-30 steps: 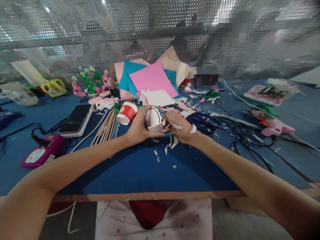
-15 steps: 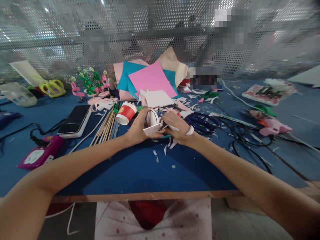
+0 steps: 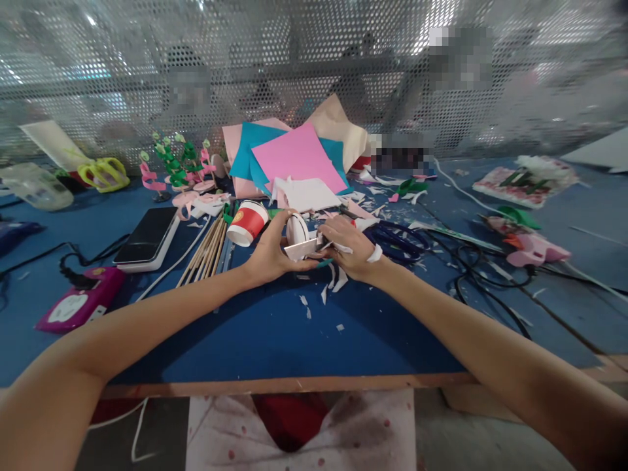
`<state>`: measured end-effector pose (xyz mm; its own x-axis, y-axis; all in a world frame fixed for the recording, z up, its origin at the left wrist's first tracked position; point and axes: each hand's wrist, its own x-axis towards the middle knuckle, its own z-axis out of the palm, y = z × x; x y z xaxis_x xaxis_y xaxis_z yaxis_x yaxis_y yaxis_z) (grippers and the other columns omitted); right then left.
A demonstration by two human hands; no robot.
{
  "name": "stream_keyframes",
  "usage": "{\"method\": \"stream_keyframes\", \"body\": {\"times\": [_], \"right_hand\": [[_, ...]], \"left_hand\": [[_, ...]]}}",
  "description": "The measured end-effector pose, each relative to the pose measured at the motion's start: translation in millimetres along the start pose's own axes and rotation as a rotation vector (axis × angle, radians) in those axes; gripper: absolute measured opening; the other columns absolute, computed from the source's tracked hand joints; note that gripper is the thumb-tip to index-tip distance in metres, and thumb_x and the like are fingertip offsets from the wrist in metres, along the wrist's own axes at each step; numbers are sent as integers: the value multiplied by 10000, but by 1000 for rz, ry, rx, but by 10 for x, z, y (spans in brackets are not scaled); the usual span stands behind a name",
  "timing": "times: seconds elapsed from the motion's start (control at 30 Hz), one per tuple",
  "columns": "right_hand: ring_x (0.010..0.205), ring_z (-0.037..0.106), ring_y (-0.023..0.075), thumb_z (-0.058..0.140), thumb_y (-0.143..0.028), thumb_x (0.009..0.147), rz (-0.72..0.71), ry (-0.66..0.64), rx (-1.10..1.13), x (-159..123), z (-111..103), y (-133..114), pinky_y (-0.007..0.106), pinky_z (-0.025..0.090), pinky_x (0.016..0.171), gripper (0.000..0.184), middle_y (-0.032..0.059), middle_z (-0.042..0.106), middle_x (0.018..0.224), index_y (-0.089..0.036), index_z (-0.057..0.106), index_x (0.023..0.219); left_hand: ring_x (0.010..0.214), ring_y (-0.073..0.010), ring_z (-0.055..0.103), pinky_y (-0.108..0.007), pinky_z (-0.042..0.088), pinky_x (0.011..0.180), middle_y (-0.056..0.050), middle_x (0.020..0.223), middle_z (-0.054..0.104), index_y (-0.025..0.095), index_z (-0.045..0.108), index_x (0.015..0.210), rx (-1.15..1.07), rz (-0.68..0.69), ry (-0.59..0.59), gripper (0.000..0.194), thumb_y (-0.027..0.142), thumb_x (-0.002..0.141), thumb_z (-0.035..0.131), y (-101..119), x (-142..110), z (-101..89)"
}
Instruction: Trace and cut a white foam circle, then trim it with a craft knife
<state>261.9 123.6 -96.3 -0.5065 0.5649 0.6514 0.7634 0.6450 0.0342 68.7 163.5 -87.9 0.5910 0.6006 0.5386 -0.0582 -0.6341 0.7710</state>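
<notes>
My left hand (image 3: 269, 256) is closed around a white round piece (image 3: 297, 229) with a dark line along its edge, and also pinches a flat white strip (image 3: 301, 249). Close against these, my right hand (image 3: 349, 246) is closed on a small dark tool (image 3: 322, 243). A teal edge shows below that hand, and the fingers hide most of the tool. White slivers cling near my right fingers and wrist. A red and white paper cup (image 3: 248, 223) lies tilted just left of my left hand.
Wooden sticks (image 3: 206, 252), a phone-like device (image 3: 148, 237) and a magenta box (image 3: 81, 299) lie to the left. Coloured sheets (image 3: 299, 157) are piled behind. Dark blue loops (image 3: 400, 241), black cables (image 3: 483, 278) and a pink glue gun (image 3: 537, 250) are on the right. Scraps litter the table.
The flat white strip has shifted slightly right and up and lies more level. Both hands keep their grip, and my right hand has moved only slightly.
</notes>
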Motion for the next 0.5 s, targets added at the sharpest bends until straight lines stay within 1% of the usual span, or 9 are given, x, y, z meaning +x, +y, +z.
{"method": "stream_keyframes", "body": {"times": [0.07,0.17,0.27,0.5], "right_hand": [[709,387,212,180,-512,925,4,-9,-4,5,-4,-24,348,348,657,491,95,519,771,-158,520,908],[707,387,209,190,-519,922,-6,-6,-12,8,-9,-42,344,349,656,499,94,519,771,-151,527,920],[703,389,207,201,-528,918,-27,7,-28,3,-12,-38,338,348,655,507,92,516,763,-144,533,926],[716,398,214,190,-579,894,20,-48,-29,-12,-2,-16,348,354,678,558,92,510,767,-151,547,939]], "left_hand": [[1102,-306,536,-372,591,702,-121,1196,469,211,409,1179,18,-6,-8,792,423,537,820,4,-4,-7],[1106,-300,524,-366,584,711,-119,1218,461,215,418,1177,27,-2,-12,805,435,521,829,-2,-6,-19],[1131,-299,499,-355,567,734,-128,1230,461,206,420,1181,54,26,-17,805,414,523,834,-27,-5,-32],[1153,-292,480,-388,522,830,-128,1208,490,210,431,1199,128,105,-4,814,369,518,848,-94,0,-49]]}}
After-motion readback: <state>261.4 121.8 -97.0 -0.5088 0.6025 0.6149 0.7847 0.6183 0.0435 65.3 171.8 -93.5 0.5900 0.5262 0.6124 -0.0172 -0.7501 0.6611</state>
